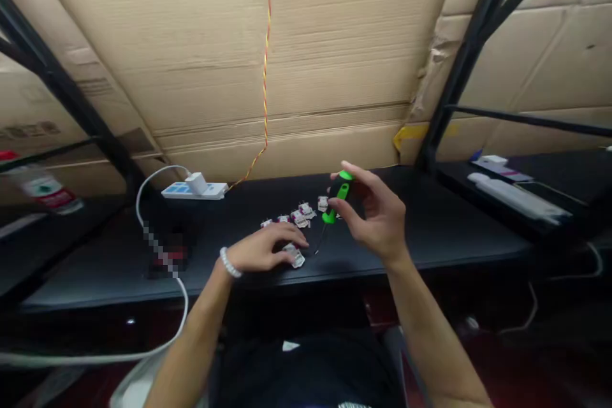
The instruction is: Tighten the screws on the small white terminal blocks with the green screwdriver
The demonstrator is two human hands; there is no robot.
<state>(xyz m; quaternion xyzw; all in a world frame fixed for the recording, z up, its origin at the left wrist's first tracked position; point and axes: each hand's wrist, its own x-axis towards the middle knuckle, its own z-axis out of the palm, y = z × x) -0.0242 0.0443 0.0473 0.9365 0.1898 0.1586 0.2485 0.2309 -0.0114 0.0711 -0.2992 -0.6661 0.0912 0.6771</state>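
My right hand (375,210) is closed around the handle of a green and black screwdriver (340,191). Its thin shaft slants down to the left, with the tip just above or at the tabletop. On the left, my left hand (265,245), with a white beaded bracelet at the wrist, has its thumb and fingers around a small white part (294,256) on the table. Behind that hand lie several similar small white parts (299,218) with reddish-purple bits. Another white part (323,203) sits beside the screwdriver handle.
A white power strip (210,191) with a plugged-in adapter stands at the back left; a white cable (139,204) loops down from it. Black metal posts (459,70) flank the black table (382,268). Cardboard (335,44) forms the back wall. A bottle (48,188) is far left.
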